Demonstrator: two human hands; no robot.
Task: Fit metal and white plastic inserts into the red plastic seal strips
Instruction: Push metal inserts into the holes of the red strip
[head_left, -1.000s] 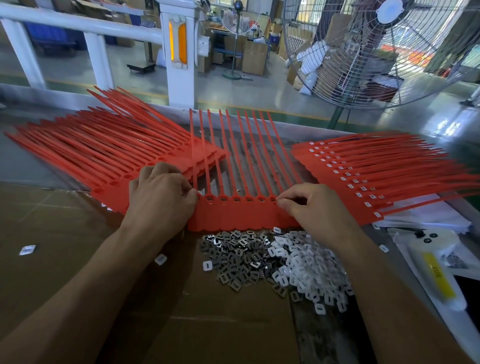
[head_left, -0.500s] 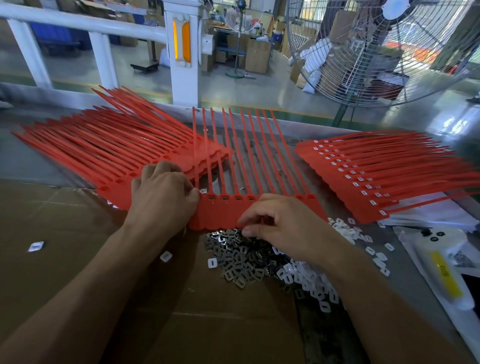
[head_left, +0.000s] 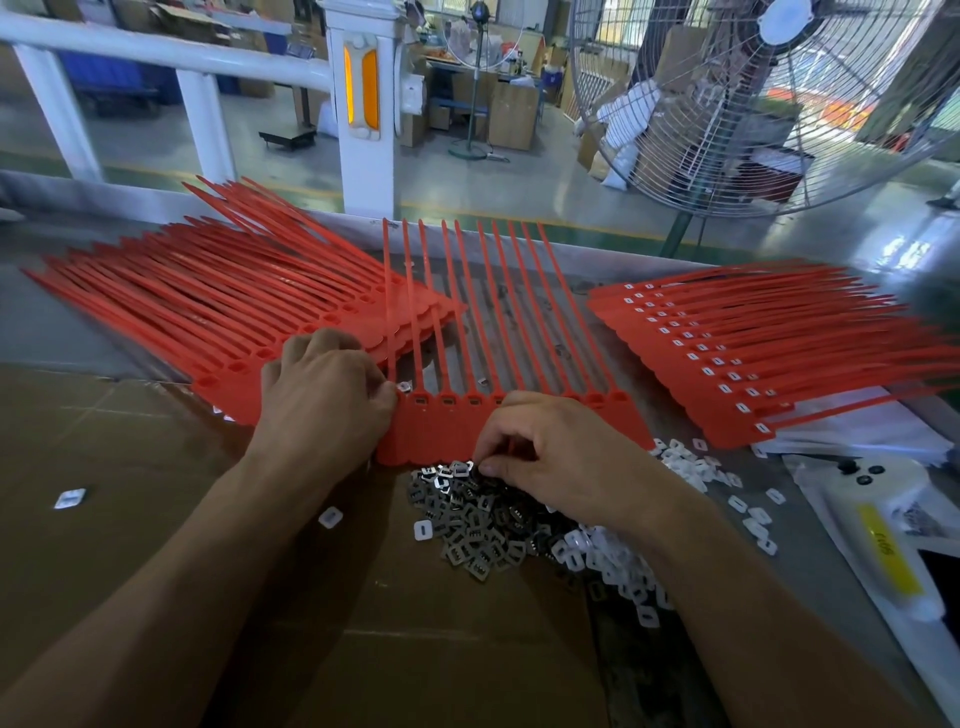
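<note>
While left hand (head_left: 324, 395) grips red seal strip (head_left: 498, 415) | right hand (head_left: 556, 452) fingers pinch into metal inserts (head_left: 467, 514) | no readable writing

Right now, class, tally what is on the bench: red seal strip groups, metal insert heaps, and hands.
Red seal strip groups: 3 (left group, middle group, right group)
Metal insert heaps: 1
Hands: 2 (left hand, right hand)
Total: 6

Yellow label (head_left: 888, 556) on white bag, digits blurred; no other legible txt.
</note>
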